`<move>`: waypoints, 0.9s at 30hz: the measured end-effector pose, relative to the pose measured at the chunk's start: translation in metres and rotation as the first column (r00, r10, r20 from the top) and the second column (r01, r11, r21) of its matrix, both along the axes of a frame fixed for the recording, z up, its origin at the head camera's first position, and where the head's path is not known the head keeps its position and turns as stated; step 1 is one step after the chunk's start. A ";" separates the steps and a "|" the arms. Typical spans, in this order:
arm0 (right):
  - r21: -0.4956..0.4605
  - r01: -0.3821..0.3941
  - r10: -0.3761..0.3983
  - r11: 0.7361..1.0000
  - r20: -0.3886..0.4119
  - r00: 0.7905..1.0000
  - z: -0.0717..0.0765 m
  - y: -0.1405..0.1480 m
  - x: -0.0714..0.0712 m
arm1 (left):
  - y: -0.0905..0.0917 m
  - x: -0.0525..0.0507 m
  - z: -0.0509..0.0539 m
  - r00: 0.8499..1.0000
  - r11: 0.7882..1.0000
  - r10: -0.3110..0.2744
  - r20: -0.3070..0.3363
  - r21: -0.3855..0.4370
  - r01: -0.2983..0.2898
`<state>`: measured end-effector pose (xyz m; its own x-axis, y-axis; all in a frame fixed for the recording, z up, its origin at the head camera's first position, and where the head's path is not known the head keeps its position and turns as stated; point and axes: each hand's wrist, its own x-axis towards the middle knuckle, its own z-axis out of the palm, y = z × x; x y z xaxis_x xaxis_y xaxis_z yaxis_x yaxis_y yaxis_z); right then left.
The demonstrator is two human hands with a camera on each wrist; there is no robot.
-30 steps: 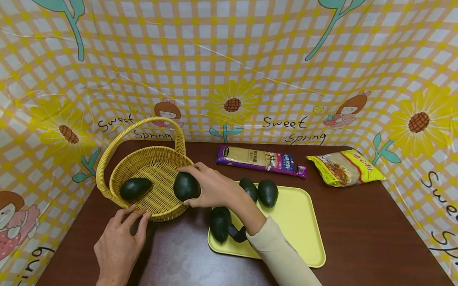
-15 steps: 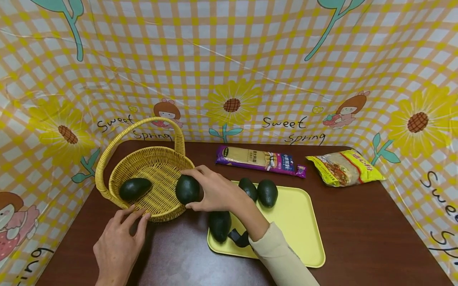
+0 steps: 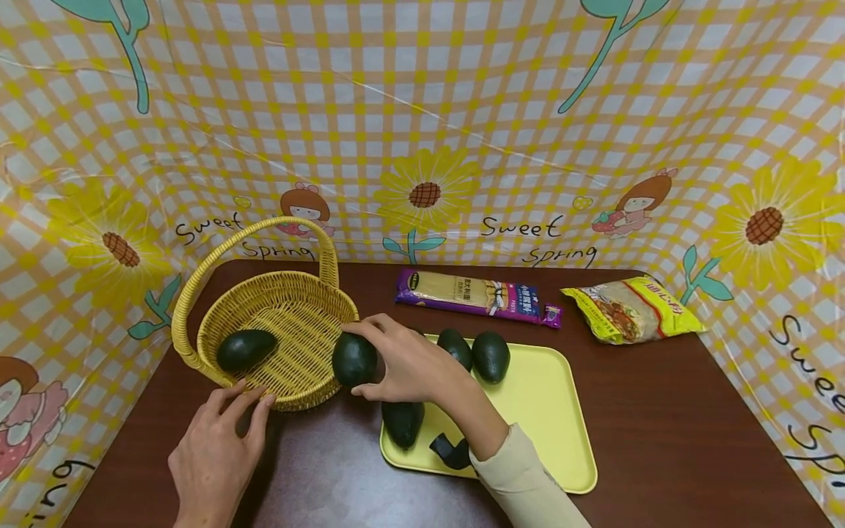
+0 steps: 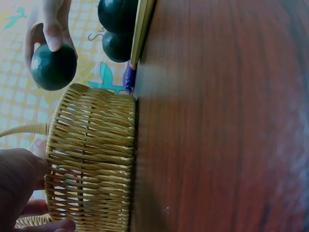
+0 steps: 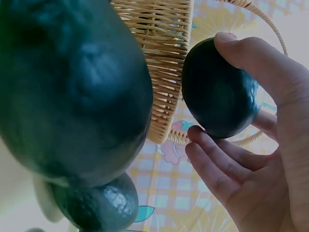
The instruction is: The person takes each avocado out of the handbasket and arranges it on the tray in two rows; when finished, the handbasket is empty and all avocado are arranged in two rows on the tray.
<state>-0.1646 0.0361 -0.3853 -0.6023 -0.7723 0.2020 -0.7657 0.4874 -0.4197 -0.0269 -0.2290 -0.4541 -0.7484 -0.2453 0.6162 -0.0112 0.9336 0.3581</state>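
We see the right hand [image 3: 409,359] pinching a dark green avocado [image 3: 354,359] between its thumb on the near side and its fingers on the far side. The fruit is up off the desk [image 3: 693,418], at the right side of the yellow wicker basket [image 3: 310,400]; from the head view it overlaps the rim there, and we cannot tell whether the two touch. The left hand [image 3: 214,455] holds the basket by its near rim, fingertips over the edge and thumb against the outside. Inside the basket, towards its left, we find a second avocado [image 3: 246,350] lying on its side, under the tall arched handle [image 3: 218,257]. To the right, partly under the right forearm in our view, sits a pale yellow tray [image 3: 548,411]. On it we make out a pair of avocados [image 3: 491,357] close together at the far side, another avocado [image 3: 403,424] near the left edge, and a curved black object [image 3: 451,451] (its shape is half hidden by the sleeve [image 3: 521,469], so we cannot name it). Behind the tray lie a purple-edged pasta packet [image 3: 475,297] and, farther right, a yellow food bag [image 3: 634,312]. A checked sunflower cloth [image 3: 422,95] hangs behind everything.
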 end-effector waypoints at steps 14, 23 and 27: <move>0.021 0.055 -0.053 0.998 -0.065 0.996 0.002 0.020 0.009 | 0.000 0.001 0.001 1.000 1.000 -0.010 -0.013 0.002 0.010; 0.043 0.069 -0.064 0.997 -0.107 0.992 -0.002 0.034 0.014 | 0.000 0.001 0.000 1.000 1.000 -0.014 -0.013 -0.002 0.014; 0.029 0.071 -0.067 0.997 -0.130 0.989 -0.001 0.039 0.017 | -0.001 0.001 0.001 1.000 1.000 -0.012 -0.007 -0.004 0.012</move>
